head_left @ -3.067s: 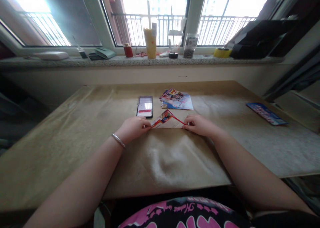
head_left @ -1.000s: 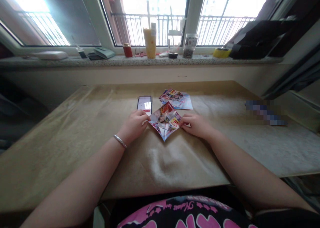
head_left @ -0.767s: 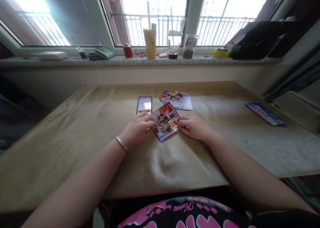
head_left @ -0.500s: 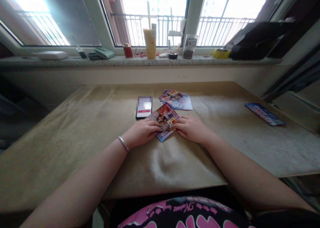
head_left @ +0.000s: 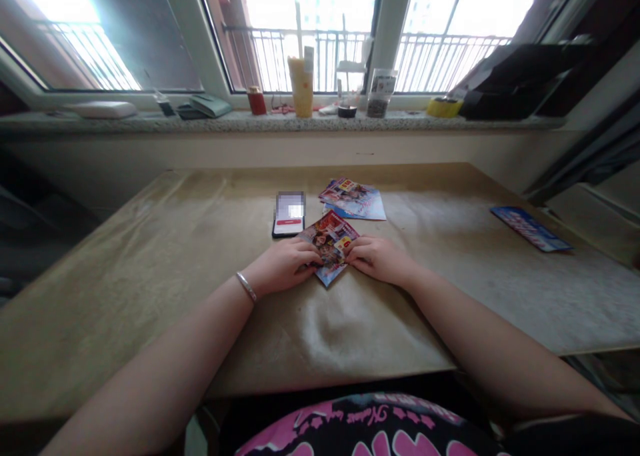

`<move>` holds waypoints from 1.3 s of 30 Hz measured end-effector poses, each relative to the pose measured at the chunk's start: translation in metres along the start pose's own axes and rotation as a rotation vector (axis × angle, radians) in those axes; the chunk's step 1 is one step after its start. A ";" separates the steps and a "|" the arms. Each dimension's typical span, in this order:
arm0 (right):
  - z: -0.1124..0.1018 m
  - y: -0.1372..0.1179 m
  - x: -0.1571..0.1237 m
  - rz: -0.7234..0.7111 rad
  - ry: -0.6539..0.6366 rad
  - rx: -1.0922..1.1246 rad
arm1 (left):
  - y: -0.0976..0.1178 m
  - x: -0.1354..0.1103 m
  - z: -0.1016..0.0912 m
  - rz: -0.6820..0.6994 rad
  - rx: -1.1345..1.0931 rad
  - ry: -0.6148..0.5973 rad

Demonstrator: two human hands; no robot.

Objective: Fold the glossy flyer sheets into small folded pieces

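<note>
A colourful printed leaflet (head_left: 330, 237) lies at a slant on the table, with a point toward me. My left hand (head_left: 290, 263), a silver bangle at its wrist, has its fingers closed on the leaflet's left edge. On the right edge, my right hand (head_left: 377, 259) grips with thumb and fingers. Just beyond the leaflet sits a small overlapping pile of similar leaflets (head_left: 367, 204). A phone (head_left: 289, 224) with a lit, partly blurred screen lies behind my left hand.
A blue printed strip (head_left: 530, 228) lies on the table's right side. The table (head_left: 150, 263) wears a tan cover. Along the windowsill (head_left: 240, 123) stand a yellow cup (head_left: 301, 89), a red jar (head_left: 257, 101), a clear bag (head_left: 381, 96), a yellow roll (head_left: 443, 107) and a black bag (head_left: 505, 89).
The leaflet has shifted slightly toward me, its far corner lower than before. Both hands keep their hold with only small finger movements. The phone and the pile stay put.
</note>
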State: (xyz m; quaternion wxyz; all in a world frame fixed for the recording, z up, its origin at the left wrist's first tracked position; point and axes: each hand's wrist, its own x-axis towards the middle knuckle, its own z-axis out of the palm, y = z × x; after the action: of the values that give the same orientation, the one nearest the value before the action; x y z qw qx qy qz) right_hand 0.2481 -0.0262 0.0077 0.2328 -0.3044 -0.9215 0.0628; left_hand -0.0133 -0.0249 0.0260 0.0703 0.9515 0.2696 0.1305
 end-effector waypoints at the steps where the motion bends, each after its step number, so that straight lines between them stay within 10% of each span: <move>1: 0.000 0.000 0.000 0.003 -0.001 0.024 | 0.001 0.000 0.000 -0.006 -0.003 -0.004; 23: 0.004 -0.008 0.000 0.001 -0.004 0.087 | 0.018 0.004 -0.005 -0.010 0.133 -0.006; 39: 0.004 -0.012 0.004 0.184 -0.007 0.015 | 0.014 0.013 0.012 -0.376 -0.056 0.127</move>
State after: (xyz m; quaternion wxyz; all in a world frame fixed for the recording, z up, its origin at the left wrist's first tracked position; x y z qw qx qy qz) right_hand 0.2368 -0.0337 0.0085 0.2252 -0.3859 -0.8899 0.0917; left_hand 0.0077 -0.0303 0.0200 0.1025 0.8720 0.4425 0.1824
